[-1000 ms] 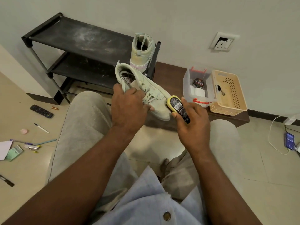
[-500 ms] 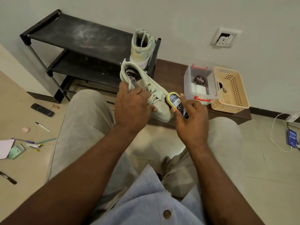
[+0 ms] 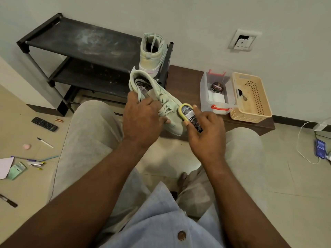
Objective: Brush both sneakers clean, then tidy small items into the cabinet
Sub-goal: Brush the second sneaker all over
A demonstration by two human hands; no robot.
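The person is sitting with knees apart, holding a pale green high-top sneaker point(image 3: 166, 104) up between their knees and the black shoe rack point(image 3: 80, 42). The left hand point(image 3: 143, 120) is taking it at the collar and tongue, its grip curling over the laces and closing on the upper. The right hand point(image 3: 206, 135) is pinching a small shoe polish applicator point(image 3: 190, 117), whose yellow sponge end is resting against the sneaker's side near the toe. The second sneaker point(image 3: 152, 54) is standing upright at the right end of the rack's top shelf.

The held sneaker is looking light, with a soft upper likely to be giving way under rubbing pressure, so bracing it at the collar, or with fingers inside, is probably the steadier hold. The sole is likely the stiff part. The applicator's smooth body could be slipping in a fingertip pinch.

A remote control point(image 3: 44, 124) and a marker point(image 3: 45, 142) are lying on the floor at the left, well apart from both hands. A clear plastic box point(image 3: 204, 97) and a beige basket point(image 3: 250, 104) are sitting side by side on the low wooden tabletop point(image 3: 186, 81).
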